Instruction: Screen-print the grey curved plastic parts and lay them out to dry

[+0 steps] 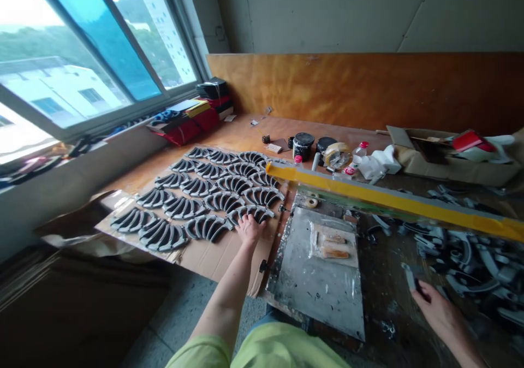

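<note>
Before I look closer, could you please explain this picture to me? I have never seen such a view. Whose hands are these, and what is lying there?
There is no machine here. A person works with bare hands, and a camera on the head looks forward and down, so you see their own arms.

The left hand is at the curved parts, arranged in fan-like groups on cardboard. The right hand holds a small grey piece beside a loose pile. Between the hands lies a grey plate. Behind the plate runs a yellow bar; farther back are tubs and a carton.
</note>
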`<state>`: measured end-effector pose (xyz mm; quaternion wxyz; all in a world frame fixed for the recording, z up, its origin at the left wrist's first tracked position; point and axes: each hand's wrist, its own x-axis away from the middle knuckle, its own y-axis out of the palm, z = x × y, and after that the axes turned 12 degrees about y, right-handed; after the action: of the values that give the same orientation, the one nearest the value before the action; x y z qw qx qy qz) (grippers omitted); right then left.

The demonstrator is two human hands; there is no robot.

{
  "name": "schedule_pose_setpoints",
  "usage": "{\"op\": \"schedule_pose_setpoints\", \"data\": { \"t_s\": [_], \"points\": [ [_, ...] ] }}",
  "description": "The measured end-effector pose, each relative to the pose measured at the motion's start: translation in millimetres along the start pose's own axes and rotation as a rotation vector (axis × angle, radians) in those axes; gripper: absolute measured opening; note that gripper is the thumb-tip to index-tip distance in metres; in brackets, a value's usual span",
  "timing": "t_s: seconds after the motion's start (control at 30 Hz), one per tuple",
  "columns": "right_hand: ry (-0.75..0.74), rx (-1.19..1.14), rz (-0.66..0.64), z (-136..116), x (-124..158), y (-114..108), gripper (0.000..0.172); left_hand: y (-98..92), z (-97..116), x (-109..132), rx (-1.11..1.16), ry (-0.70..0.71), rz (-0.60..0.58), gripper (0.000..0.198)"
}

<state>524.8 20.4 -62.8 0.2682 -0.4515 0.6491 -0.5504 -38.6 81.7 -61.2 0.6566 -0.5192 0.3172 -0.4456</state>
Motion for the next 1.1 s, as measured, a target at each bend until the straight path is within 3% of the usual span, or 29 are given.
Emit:
{"op": "schedule_pose_setpoints", "data": {
  "t_s": [0.13,0.23,0.3,0.4,0.63,0.77,0.9,1.03,1.1],
  "points": [
    [-0.182,-0.142,-0.038,-74.4,34.3,-13.6,0.042,5.0,4.5,5.6,0.014,-0.021,0.033,0.063],
    [-0.531,-0.206,-0.006,-137.5,53.5,-15.7,0.035,1.3,11.0,11.2,0.086,0.027,0.087,0.067],
    [-0.722,-0.179,0.016,-172.7,61.0,-13.2,0.037,-9.0,17.3,12.1,0.175,0.095,0.146,0.06],
    [-0.842,-0.052,-0.007,-205.5,65.7,-7.1,0.041,-38.3,30.6,9.6,0.329,0.188,0.245,0.048],
    [-0.808,0.145,-0.047,-218.4,68.1,-4.1,0.05,-140.3,78.2,11.3,0.797,0.39,0.432,0.042],
    [-0.877,0.06,-0.09,-232.0,68.7,1.9,0.054,-181.1,110.1,12.5,1.139,0.43,0.347,0.049],
    [-0.977,0.064,-0.143,-242.5,71.3,12.5,0.054,-192.1,121.4,15.8,1.232,0.381,0.205,0.057],
    [-0.87,-0.037,0.092,-221.8,60.7,2.1,0.023,-184.5,95.7,38.2,1.254,0.366,0.047,0.062],
    [-0.75,-0.068,0.189,-203.4,45.7,-14.0,0.031,-173.9,74.7,56.4,1.196,0.304,-0.102,0.068]
  ]
}}
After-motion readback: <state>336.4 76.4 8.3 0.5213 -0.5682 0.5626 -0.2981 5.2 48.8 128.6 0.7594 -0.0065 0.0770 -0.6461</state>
